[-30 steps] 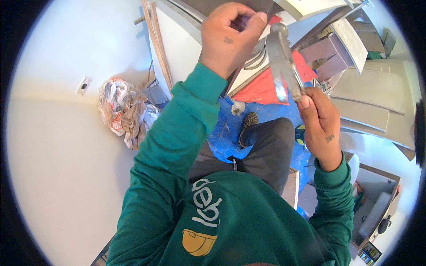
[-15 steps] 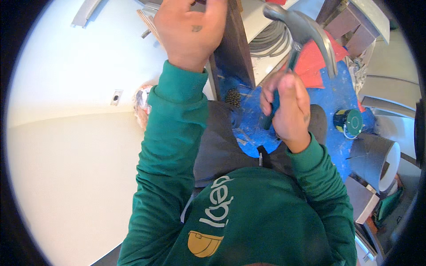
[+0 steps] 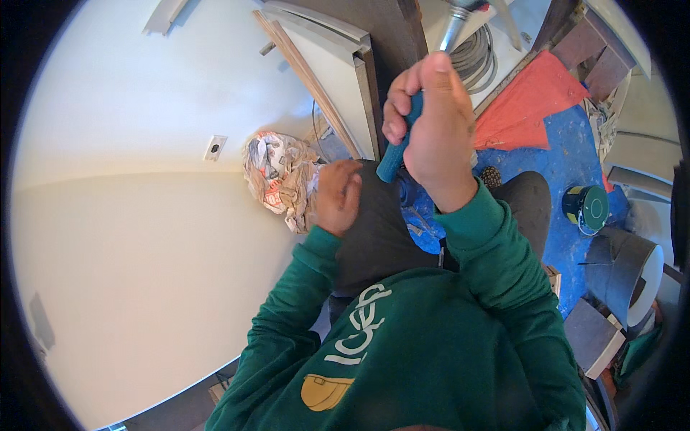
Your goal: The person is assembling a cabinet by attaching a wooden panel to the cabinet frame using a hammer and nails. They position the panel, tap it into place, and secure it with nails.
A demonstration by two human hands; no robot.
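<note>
The hammer is up over the person's lap, gripped in the right hand, the fingers wrapped round it and the thumb pointing up along it. It's a handsome enough tool: the grip is a deep teal with a textured-looking surface, its blunt, rounded butt poking out below the fingers. Past the thumb comes a bare metal shaft, silvery and shiny where the light catches it. The whole thing slants, butt toward the lap, the other end leaning away and a little to the right. The head mostly runs out of sight at the top, so I can't make out its full shape. Behind the shaft sits a grey coil, with a red sheet spread to its right. The left hand is loosely curled by the left thigh, beside some crumpled bags; whether anything small is tucked in it I can't tell.
</note>
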